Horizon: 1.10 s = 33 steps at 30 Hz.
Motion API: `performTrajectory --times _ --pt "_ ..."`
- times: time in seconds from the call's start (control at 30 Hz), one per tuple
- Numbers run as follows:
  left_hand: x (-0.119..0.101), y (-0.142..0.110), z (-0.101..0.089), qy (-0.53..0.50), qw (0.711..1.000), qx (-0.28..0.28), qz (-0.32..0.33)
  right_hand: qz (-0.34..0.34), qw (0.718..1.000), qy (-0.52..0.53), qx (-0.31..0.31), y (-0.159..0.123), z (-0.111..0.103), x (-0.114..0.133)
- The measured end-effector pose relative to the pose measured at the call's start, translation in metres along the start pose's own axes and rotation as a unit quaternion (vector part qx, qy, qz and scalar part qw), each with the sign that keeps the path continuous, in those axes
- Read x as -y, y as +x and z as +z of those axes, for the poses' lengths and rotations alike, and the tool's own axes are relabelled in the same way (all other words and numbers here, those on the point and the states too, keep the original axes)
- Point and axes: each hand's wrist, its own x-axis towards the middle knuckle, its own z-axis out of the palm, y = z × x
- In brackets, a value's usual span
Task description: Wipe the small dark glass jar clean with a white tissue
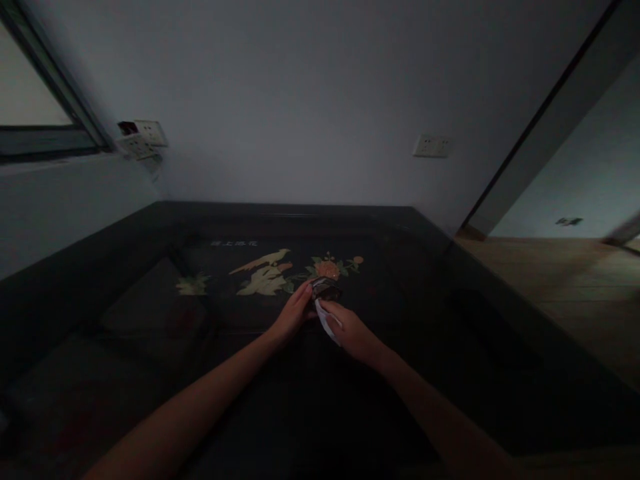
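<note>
Small dark item [327, 291] | mid-surface [400, 400], just near of printed red flower [327, 269], at both hands' far ends, equally close | left hand [293, 315]: fingers closed on its left edge | right hand [356, 333]: curled round white cloth [326, 321], slanting far-left to near-right

The small dark object [326, 289] is partly covered by the fingers, and its details are lost in the dimness. The window [35, 80] is cut off by the left edge, and both forearms by the bottom edge.
</note>
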Motion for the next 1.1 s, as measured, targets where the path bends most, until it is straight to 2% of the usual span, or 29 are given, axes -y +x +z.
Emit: performTrajectory --times 0.07,0.17,0.27,0.33,0.43,0.53,0.6,0.67,0.73,0.77,0.87,0.97,1.03,1.1 --pt "0.0 0.0 -0.001 -0.004 1.0 0.008 0.002 -0.034 0.99 -0.134 0.04 -0.002 -0.008 0.004" --pt "0.001 0.0 -0.001 0.004 1.0 0.012 0.007 -0.052 0.951 -0.298 0.061 -0.005 -0.016 0.011" --pt "0.002 0.001 -0.001 0.006 1.0 0.018 0.007 -0.049 0.928 -0.364 0.062 -0.006 -0.018 0.012" --pt "0.003 0.001 -0.001 0.008 1.0 0.021 0.008 -0.043 0.932 -0.354 0.06 -0.007 -0.015 0.009" --pt "0.004 0.002 -0.002 0.015 1.0 0.016 0.007 -0.04 0.966 -0.25 0.045 -0.006 -0.007 0.003" --pt "0.005 0.003 -0.003 0.005 1.0 0.012 0.009 -0.023 0.999 -0.047 0.005 -0.004 0.003 0.0" --pt "0.005 0.002 -0.002 -0.005 1.0 0.01 0.012 0.02 0.994 0.102 -0.033 -0.002 0.008 -0.001" --pt "0.003 0.001 0.0 -0.012 1.0 0.006 0.013 0.071 0.969 0.23 -0.058 0.0 0.012 -0.001" --pt "0.001 -0.001 0.003 -0.015 1.0 -0.001 0.012 0.103 0.947 0.295 -0.07 0.001 0.014 -0.001" --pt "0.0 -0.001 0.004 -0.016 1.0 -0.004 0.01 0.106 0.947 0.295 -0.071 0.001 0.014 -0.001" --pt "-0.003 -0.003 0.006 -0.009 1.0 -0.007 0.007 0.074 0.977 0.192 -0.057 0.001 0.01 -0.001" --pt "-0.002 -0.003 0.004 -0.002 1.0 0.004 0.006 0.027 0.998 0.064 -0.012 -0.001 0.001 -0.001" --pt "-0.001 -0.002 0.003 0.002 1.0 0.005 0.006 -0.006 0.999 -0.025 0.022 -0.002 -0.005 -0.001" --pt "0.001 -0.001 0.001 0.008 1.0 0.0 0.005 -0.027 0.988 -0.15 0.04 -0.004 -0.01 0.001"
